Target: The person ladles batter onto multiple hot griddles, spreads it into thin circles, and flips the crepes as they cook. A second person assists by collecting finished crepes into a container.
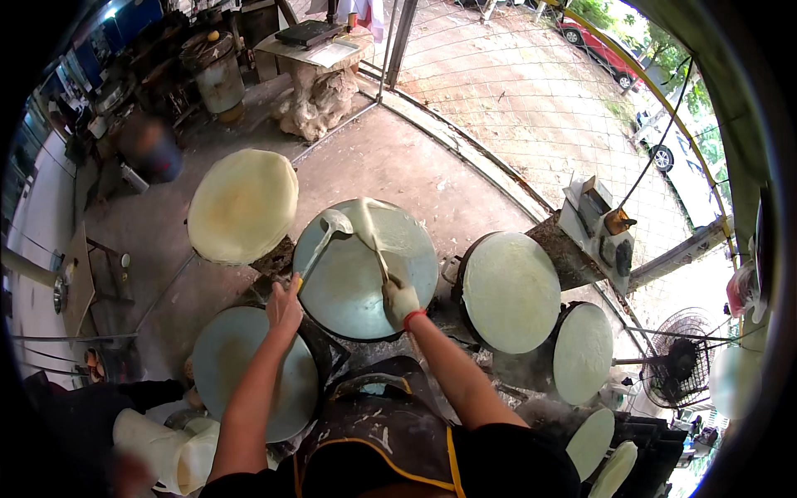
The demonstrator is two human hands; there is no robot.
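Before me is a round griddle (pixel 348 292) with a thin, pale film of batter (pixel 408 227) over its far right part. My left hand (pixel 286 308) grips the handle of a metal ladle (pixel 317 252), whose batter-coated bowl is at the griddle's far side. My right hand (pixel 401 302), in a pale glove with a red band at the wrist, holds a batter-covered spreading tool (pixel 373 233). The tool's far end is at the griddle's far rim, just right of the ladle bowl. Whether the ladle bowl touches the griddle, I cannot tell.
Another bare griddle (pixel 218 373) stands near left. Large pale crepes (pixel 243 208) (pixel 512 292) (pixel 583 353) cover round griddles on both sides. A standing fan (pixel 679 355) is at right, a wire fence (pixel 492 93) beyond. White buckets (pixel 146 439) stand at lower left, near a dark-clothed person (pixel 81 423).
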